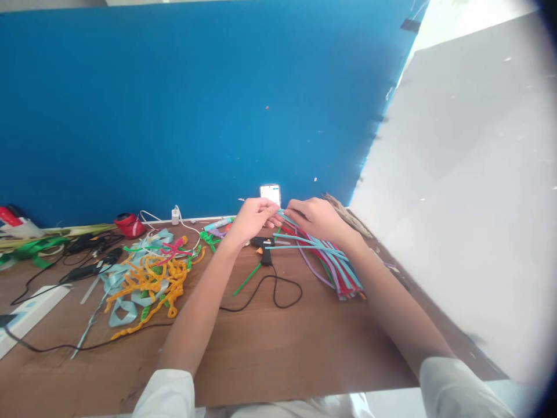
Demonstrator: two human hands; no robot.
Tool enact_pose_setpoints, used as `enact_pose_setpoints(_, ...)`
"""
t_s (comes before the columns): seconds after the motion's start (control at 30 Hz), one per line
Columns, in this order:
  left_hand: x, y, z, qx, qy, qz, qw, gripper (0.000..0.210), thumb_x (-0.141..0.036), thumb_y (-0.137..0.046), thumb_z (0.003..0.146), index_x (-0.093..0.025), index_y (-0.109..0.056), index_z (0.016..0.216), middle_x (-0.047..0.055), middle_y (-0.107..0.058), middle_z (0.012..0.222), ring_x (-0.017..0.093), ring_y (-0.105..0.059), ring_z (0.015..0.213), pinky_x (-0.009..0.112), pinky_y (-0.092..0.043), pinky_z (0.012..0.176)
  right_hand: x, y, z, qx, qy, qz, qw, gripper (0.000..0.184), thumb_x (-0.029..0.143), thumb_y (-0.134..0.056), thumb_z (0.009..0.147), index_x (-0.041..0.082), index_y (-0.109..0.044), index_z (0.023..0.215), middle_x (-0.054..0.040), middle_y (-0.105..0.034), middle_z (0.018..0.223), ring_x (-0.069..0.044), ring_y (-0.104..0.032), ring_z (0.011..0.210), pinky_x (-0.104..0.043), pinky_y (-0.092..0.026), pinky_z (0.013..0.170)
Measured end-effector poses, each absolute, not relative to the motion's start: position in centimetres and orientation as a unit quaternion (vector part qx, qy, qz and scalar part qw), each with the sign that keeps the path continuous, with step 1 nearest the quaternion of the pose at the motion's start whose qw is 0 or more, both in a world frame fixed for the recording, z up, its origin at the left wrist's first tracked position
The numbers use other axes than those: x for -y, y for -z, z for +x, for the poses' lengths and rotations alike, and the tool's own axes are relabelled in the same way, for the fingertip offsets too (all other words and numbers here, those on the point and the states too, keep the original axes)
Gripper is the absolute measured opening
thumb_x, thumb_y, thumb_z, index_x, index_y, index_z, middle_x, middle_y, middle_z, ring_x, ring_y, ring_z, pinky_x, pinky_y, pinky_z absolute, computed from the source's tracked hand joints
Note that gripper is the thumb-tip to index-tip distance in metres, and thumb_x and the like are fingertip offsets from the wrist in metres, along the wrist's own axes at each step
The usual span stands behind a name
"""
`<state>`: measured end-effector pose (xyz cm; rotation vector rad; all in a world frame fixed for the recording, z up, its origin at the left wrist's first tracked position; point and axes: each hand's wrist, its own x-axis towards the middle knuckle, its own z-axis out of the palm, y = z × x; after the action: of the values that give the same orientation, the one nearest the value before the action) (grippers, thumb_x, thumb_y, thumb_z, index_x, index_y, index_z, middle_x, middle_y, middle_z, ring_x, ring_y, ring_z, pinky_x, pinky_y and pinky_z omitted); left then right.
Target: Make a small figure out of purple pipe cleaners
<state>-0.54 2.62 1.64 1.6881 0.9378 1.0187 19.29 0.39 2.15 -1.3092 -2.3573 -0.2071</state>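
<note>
In the head view, my left hand (260,217) pinches the end of light blue pipe cleaners (285,215), thumb against fingers. My right hand (317,217) has its fingers closed on the same strands, just to the right. Exactly how many strands are held is hidden by the fingers. Below my right hand lies a bundle of pipe cleaners (342,273) in light blue, red and purple, a few blue ones sticking out to the left. A black hot glue gun (263,247) rests under and between my hands, next to a green pipe cleaner (247,280).
Orange twisted pipe-cleaner pieces (161,278) lie left over a pale blue ribbon (124,313). A white power strip (32,316) sits farther left, and a black cord (278,302) crosses the table. A phone (270,193) leans against the blue partition (195,104).
</note>
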Motion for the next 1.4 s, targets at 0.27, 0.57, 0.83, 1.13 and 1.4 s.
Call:
enact_pose_setpoints(0.27, -3.0, -1.2, -0.3, -0.369, -0.43, 0.691, 0.447, 0.022, -0.033, -0.066, 0.087, -0.011, -0.067, 0.087, 0.008, -0.073, 0.071, 0.013, -0.068, 0.063, 0.022, -0.052, 0.058, -0.1, -2.1, 18.8, 0.857, 0.037, -0.455, 0.238, 0.031, 0.047, -0.045, 0.099, 0.026, -0.066, 0.108, -0.0031, -0.073, 0.093, -0.018, -0.061, 0.078, -0.028, -0.027, 0.062)
enact_pose_setpoints(0.57, -3.5, -0.3, 0.0, -0.405, -0.408, 0.743, 0.342, 0.016, -0.026, -0.057, 0.091, -0.015, -0.066, 0.083, 0.007, -0.073, 0.073, 0.018, -0.072, 0.066, 0.027, -0.057, 0.061, -0.8, -1.2, 18.4, 0.859, 0.092, -0.469, 0.185, 0.026, 0.036, -0.042, 0.101, 0.022, -0.063, 0.094, -0.0054, -0.072, 0.091, -0.019, -0.062, 0.08, -0.029, -0.021, 0.06)
enact_pose_setpoints(0.83, -3.1, -0.6, -0.1, -0.392, -0.383, 0.79, 0.275, 0.022, -0.03, -0.052, 0.094, -0.016, -0.065, 0.082, 0.005, -0.072, 0.074, 0.015, -0.069, 0.066, 0.023, -0.054, 0.062, -0.9, -0.9, 18.5, 0.858, 0.11, -0.466, 0.186, 0.024, 0.03, -0.037, 0.102, 0.019, -0.058, 0.1, -0.0088, -0.072, 0.094, -0.02, -0.062, 0.08, -0.029, -0.021, 0.06)
enact_pose_setpoints(1.13, -1.9, -1.3, 0.1, -0.456, -0.392, 0.778, 0.182, 0.026, -0.029, -0.046, 0.096, -0.018, -0.062, 0.079, 0.003, -0.071, 0.069, 0.015, -0.067, 0.064, 0.024, -0.048, 0.061, -0.6, -1.1, 17.9, 0.85, 0.117, -0.468, 0.212, 0.028, 0.038, -0.038, 0.104, 0.02, -0.057, 0.113, -0.0075, -0.074, 0.098, -0.02, -0.063, 0.076, -0.029, -0.019, 0.057)
enact_pose_setpoints(1.4, -2.7, -0.8, -0.1, -0.467, -0.337, 0.792, 0.202, 0.027, -0.03, -0.046, 0.095, -0.017, -0.064, 0.079, 0.004, -0.072, 0.069, 0.016, -0.066, 0.064, 0.024, -0.047, 0.063, -1.2, -0.3, 17.8, 0.861, 0.154, -0.462, 0.148, 0.021, 0.023, -0.041, 0.099, 0.018, -0.061, 0.101, -0.008, -0.071, 0.091, -0.017, -0.057, 0.069, -0.031, -0.015, 0.056)
